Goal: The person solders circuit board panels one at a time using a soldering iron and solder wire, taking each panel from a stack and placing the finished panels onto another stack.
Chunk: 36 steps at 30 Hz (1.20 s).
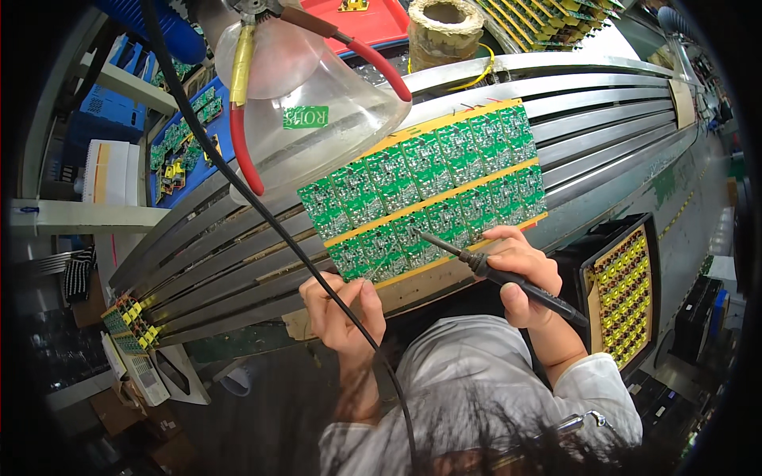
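Note:
A green circuit board panel with yellow strips lies across metal rails in front of me, solder side up. My right hand grips a black soldering iron like a pen. Its tip meets the panel near the middle of the lower row, or hovers just over it; I cannot tell which. At the panel's near left edge, my left hand is closed in a pinch on a thin solder wire, which slants toward the iron's tip. A black cable passes in front of the left hand.
A clear plastic fume hood with red-sleeved arms hangs over the panel's far left. Metal rails run left and right. A blue tray of boards stands left, a black tray right. Behind are a tape-wrapped roll and a red tray.

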Motion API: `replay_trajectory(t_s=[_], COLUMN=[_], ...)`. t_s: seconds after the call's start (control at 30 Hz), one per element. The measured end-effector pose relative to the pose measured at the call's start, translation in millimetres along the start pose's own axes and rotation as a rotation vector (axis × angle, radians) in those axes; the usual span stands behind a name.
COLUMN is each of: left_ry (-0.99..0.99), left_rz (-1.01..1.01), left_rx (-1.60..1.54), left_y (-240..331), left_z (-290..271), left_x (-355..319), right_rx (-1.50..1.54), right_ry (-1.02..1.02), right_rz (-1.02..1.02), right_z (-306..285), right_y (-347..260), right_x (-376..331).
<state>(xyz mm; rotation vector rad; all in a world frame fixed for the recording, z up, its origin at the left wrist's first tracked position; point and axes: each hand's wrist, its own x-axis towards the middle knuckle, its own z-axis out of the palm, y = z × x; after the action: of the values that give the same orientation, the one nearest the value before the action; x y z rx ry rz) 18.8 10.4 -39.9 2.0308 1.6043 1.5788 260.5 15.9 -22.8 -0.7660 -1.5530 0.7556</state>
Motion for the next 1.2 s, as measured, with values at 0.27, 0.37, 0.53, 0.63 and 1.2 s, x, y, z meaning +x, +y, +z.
replay_trajectory(t_s=[0.27, 0.37, 0.53, 0.63, 1.2], left_ry=[0.055, 0.064, 0.072, 0.078, -0.005], left_rz=[-0.061, -0.077, -0.099, -0.097, -0.006], left_rx=[-0.037, -0.033, -0.044, -0.042, 0.134], left_y=[-1, -4, -6, -8, 4], left_z=[1, 0, -2, -3, -4], left_x=[-2, -4, -6, -7, -7], right_rx=[-0.051, -0.111, -0.127, -0.131, -0.013], right_ry=[-0.091, -0.132, -0.157, -0.163, 0.055], right_rz=[-0.033, -0.091, -0.109, -0.111, -0.024], right_z=[8, 18, 25, 27, 1], right_y=[-4, -2, 1, 2, 3], right_x=[9, 12, 15, 15, 7])
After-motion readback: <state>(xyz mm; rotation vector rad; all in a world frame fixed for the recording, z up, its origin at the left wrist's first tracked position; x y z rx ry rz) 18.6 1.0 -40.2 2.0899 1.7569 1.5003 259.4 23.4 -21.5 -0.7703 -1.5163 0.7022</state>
